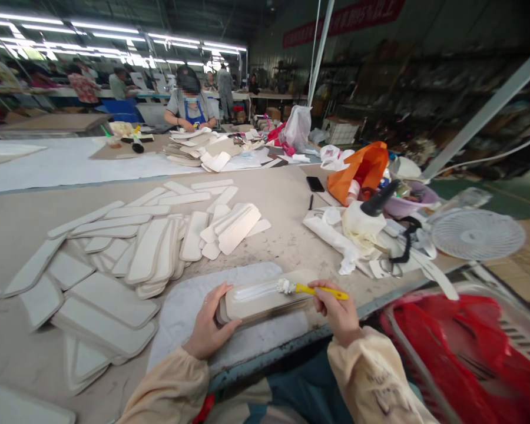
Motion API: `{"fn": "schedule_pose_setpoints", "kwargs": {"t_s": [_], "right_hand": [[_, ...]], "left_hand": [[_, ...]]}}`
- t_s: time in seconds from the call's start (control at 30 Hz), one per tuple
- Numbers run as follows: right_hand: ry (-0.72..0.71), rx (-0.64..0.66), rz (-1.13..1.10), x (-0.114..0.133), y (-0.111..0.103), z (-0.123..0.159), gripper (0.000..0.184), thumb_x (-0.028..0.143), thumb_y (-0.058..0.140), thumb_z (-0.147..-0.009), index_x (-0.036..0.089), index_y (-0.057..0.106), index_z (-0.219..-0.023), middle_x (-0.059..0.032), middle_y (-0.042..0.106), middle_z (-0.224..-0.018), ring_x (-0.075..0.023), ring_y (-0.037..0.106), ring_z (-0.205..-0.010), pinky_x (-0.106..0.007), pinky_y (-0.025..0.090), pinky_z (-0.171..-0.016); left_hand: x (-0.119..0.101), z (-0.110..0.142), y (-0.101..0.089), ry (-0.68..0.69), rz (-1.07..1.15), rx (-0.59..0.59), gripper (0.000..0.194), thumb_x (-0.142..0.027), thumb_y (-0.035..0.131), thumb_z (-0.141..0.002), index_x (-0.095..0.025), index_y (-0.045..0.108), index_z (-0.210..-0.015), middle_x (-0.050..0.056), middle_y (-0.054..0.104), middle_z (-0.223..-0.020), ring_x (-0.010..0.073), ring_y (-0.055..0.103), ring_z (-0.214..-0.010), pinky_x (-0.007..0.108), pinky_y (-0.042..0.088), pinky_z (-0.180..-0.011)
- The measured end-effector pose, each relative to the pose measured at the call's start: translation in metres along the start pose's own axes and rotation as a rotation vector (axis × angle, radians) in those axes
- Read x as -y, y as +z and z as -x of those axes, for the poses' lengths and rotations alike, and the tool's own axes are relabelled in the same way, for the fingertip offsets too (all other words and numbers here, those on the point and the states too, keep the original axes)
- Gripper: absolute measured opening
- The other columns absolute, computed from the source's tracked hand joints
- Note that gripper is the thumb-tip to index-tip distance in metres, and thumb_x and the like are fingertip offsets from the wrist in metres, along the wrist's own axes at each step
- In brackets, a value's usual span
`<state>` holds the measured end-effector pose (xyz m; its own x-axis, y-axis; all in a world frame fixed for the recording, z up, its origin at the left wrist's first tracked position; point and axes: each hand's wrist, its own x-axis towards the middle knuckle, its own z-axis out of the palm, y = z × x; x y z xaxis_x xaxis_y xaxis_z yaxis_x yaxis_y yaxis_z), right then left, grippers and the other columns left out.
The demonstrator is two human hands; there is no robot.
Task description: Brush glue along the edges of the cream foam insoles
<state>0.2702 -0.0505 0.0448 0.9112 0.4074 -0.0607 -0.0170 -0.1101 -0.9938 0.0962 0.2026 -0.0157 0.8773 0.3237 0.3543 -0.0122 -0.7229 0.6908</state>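
Observation:
My right hand [337,311] grips a small brush by its yellow handle [315,290]. The brush's white-coated bristles [285,286] touch the top of a stack of flat beige panels [265,301]. A wet white streak runs along the top panel, left of the bristles. My left hand [211,323] clasps the stack's left end, thumb along the near side and fingers at the far side. Under the stack lies a pale sheet [176,318] on the table. What the panels are made of, I cannot tell.
Loose rounded panels [110,294] spread over the table's left side. At right sit an orange bag [357,171], a phone [314,184], a white fan cover [477,234] and a crate with red plastic [459,335]. A co-worker [189,103] sits across the table.

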Motion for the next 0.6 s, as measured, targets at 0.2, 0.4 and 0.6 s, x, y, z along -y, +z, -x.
{"fn": "schedule_pose_setpoints", "kwargs": {"t_s": [0.2, 0.4, 0.6], "right_hand": [[-0.026, -0.152, 0.086, 0.005, -0.040, -0.006, 0.029, 0.043, 0.058, -0.077, 0.016, 0.063, -0.088, 0.0034, 0.048, -0.048, -0.0115, 0.038, -0.043, -0.025, 0.027, -0.042], [-0.105, -0.173, 0.125, 0.014, -0.033, 0.007, 0.023, 0.038, 0.059, -0.079, 0.018, 0.063, -0.088, 0.0036, 0.049, -0.051, -0.0122, 0.041, -0.047, -0.026, 0.032, -0.047], [-0.037, 0.158, -0.200, 0.018, 0.036, 0.027, 0.020, 0.036, 0.056, -0.083, 0.018, 0.063, -0.089, 0.0041, 0.049, -0.048, -0.0108, 0.040, -0.045, -0.024, 0.029, -0.044]], "left_hand": [[0.003, 0.001, 0.001, 0.004, -0.004, 0.001, 0.077, -0.039, 0.064, -0.077, -0.021, 0.026, -0.142, 0.013, 0.052, -0.133, 0.0287, 0.046, -0.124, 0.046, 0.038, -0.105], [0.002, 0.002, 0.001, -0.004, 0.010, -0.003, 0.076, -0.038, 0.064, -0.078, -0.021, 0.026, -0.142, 0.012, 0.050, -0.135, 0.0274, 0.043, -0.127, 0.046, 0.036, -0.107], [0.001, 0.001, 0.001, 0.024, 0.015, -0.015, 0.082, -0.038, 0.066, -0.077, -0.021, 0.022, -0.144, 0.013, 0.052, -0.133, 0.0273, 0.046, -0.125, 0.046, 0.037, -0.106]]}}
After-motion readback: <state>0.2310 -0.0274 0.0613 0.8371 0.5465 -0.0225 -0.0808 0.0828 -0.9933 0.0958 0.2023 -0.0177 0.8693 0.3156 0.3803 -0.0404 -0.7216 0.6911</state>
